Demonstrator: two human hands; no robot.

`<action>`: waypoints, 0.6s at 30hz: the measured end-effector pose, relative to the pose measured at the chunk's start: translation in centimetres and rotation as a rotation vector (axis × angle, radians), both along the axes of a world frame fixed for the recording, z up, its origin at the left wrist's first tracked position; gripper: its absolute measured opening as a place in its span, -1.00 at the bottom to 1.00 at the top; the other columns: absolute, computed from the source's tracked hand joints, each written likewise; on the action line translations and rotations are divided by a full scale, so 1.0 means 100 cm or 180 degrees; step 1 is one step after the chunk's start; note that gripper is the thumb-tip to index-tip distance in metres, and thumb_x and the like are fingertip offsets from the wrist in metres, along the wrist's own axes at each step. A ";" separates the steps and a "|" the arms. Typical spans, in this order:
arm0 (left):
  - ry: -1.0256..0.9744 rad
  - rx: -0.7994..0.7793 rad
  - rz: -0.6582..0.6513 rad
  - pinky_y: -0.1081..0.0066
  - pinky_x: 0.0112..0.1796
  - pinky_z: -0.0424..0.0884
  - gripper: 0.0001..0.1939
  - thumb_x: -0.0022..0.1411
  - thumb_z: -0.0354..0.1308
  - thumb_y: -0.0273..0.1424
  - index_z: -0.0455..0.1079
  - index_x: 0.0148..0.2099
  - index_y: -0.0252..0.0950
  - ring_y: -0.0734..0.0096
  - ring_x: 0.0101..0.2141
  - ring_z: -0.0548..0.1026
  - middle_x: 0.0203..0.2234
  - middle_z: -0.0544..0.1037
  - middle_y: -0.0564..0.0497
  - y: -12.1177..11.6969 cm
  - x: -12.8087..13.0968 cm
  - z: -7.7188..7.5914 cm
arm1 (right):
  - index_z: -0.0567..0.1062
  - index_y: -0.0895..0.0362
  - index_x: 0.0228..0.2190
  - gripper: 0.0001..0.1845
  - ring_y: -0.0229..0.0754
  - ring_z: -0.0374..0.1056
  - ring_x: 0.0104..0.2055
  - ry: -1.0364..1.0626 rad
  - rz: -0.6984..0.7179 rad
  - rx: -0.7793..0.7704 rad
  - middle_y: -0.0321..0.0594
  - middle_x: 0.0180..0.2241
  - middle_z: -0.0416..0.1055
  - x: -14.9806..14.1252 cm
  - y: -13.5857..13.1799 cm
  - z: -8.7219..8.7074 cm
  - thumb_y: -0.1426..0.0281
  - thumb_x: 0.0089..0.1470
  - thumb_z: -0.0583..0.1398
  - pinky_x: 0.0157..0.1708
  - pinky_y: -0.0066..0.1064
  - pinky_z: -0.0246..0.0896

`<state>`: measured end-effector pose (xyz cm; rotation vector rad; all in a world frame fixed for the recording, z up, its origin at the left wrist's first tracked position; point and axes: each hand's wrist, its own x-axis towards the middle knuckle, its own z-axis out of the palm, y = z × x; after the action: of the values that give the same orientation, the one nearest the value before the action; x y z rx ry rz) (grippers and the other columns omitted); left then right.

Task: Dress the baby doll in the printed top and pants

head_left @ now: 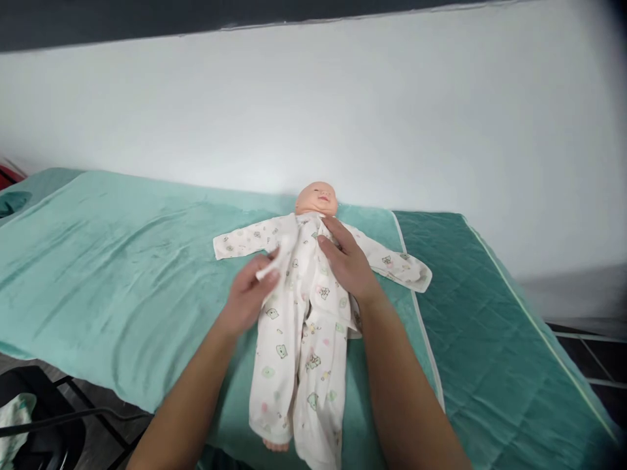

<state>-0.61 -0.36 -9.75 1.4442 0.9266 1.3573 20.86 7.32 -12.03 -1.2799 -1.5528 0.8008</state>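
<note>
A baby doll [317, 198] lies on its back, head toward the wall. It wears a white printed shirt [323, 292] with both sleeves spread out, and matching trousers [280, 372]. One bare foot [277, 446] shows below a trouser leg. My left hand [252, 287] pinches the shirt's edge at the left side, between thumb and fingers, and lifts it a little. My right hand [349, 261] rests on the right side of the chest, fingers stretched toward the collar and thumb apart. The doll's hands are hidden in the sleeves.
The bed carries a light green cover [122, 261] and a darker quilted sheet [494, 339] at the right. A white wall [313, 104] rises behind. At lower left, a black chair [59, 418] holds a printed cloth [17, 424], near a dark cable [98, 412].
</note>
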 end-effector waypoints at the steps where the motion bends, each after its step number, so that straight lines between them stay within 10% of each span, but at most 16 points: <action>1: 0.0503 0.0188 -0.0405 0.19 0.07 0.41 -0.69 0.39 0.12 -0.19 0.26 -0.37 -0.23 0.21 -0.01 0.53 -0.16 0.59 -0.07 -0.003 0.006 0.009 | 0.42 -0.02 0.23 -0.36 0.00 0.01 0.45 0.0037 0.0017 0.0010 -0.19 0.39 0.14 0.001 0.000 0.000 -0.01 0.21 0.19 0.45 -0.05 -0.15; 6: 0.1788 0.0529 -0.1239 0.06 0.35 0.14 -0.77 0.43 0.07 -0.27 0.33 -0.31 -0.22 0.16 0.30 0.36 0.23 0.48 -0.09 -0.005 0.017 0.033 | 0.43 0.00 0.21 -0.42 -0.03 0.06 0.43 0.0163 0.0063 0.0071 -0.19 0.36 0.20 0.002 0.000 0.001 0.08 0.23 0.19 0.44 -0.06 -0.09; 12: 0.1224 0.0342 0.0435 0.28 0.07 0.42 -0.80 0.41 0.08 -0.29 0.51 -0.17 -0.20 0.28 0.04 0.55 -0.01 0.63 -0.03 0.045 0.022 0.030 | 0.49 -0.02 0.14 -0.49 -0.01 0.13 0.39 0.0485 -0.0058 -0.0014 -0.19 0.32 0.27 0.000 0.001 0.000 0.12 0.19 0.23 0.40 -0.03 0.00; 18: 0.1923 -0.0017 0.0558 0.30 -0.13 0.41 -0.82 0.27 0.17 -0.34 0.58 -0.15 -0.23 0.30 -0.22 0.54 -0.23 0.64 -0.01 0.113 0.053 0.031 | 0.51 -0.03 0.04 -0.62 -0.01 0.22 0.30 0.0423 -0.0079 0.0319 -0.18 0.21 0.38 0.002 0.006 -0.003 0.19 0.21 0.21 0.34 0.00 0.05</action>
<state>4.68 10.98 -6.69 1.8452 1.4653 1.0423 21.08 7.92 -12.32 -1.1481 -1.4500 0.7670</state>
